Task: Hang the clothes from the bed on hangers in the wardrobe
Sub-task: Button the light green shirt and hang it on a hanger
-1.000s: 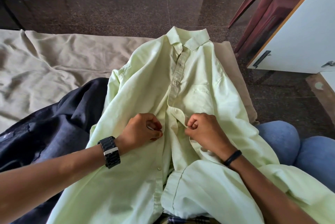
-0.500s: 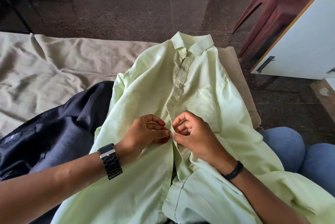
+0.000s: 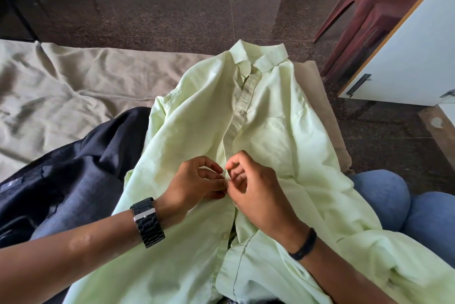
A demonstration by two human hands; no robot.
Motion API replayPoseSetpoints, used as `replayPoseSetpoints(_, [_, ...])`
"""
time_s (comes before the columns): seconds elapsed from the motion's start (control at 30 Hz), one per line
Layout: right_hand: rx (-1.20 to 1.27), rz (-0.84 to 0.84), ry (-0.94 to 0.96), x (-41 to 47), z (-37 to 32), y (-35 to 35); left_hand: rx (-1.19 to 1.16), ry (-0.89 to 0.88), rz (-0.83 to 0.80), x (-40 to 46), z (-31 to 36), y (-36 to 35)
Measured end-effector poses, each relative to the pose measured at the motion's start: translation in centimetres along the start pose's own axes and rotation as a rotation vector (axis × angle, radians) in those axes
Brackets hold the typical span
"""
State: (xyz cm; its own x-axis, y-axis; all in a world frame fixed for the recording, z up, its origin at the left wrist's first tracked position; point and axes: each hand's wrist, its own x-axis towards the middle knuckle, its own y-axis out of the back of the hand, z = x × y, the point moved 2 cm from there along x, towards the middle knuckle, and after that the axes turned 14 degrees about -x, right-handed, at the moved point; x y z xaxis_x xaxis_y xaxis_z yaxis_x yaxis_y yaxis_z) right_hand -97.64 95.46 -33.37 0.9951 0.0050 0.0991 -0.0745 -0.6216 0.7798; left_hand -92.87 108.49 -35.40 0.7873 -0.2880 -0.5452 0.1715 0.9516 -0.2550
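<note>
Underneath, beige bed sheet point(image 3: 73, 87), dark speckled floor point(image 3: 172, 18), white wardrobe door point(image 3: 406, 57)

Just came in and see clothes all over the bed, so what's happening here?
A person is working on a pale green shirt spread out on the bed. Left hand and right hand pinch the front placket at mid-chest, apparently at a button. A dark garment lies beside it on the left. No hanger is in view.

A pale green shirt point(image 3: 266, 136) lies front-up on the bed point(image 3: 73, 87) — collar at the far edge, lower half draped toward the camera. Its button strip is closed near the top and parted lower down. A dark garment point(image 3: 73, 171) lies crumpled just beside it.
</note>
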Motion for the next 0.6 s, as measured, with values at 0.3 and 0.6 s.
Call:
replayPoseSetpoints(0.3, [-0.013,0.020,-0.008,0.0,1.0,-0.3,-0.082,0.019,-0.001,-0.3,0.3,-0.1])
replayPoseSetpoints(0.6, [0.156,-0.051,-0.105,-0.1,1.5,0.1,-0.143,0.008,0.050,-0.4,0.0,0.1])
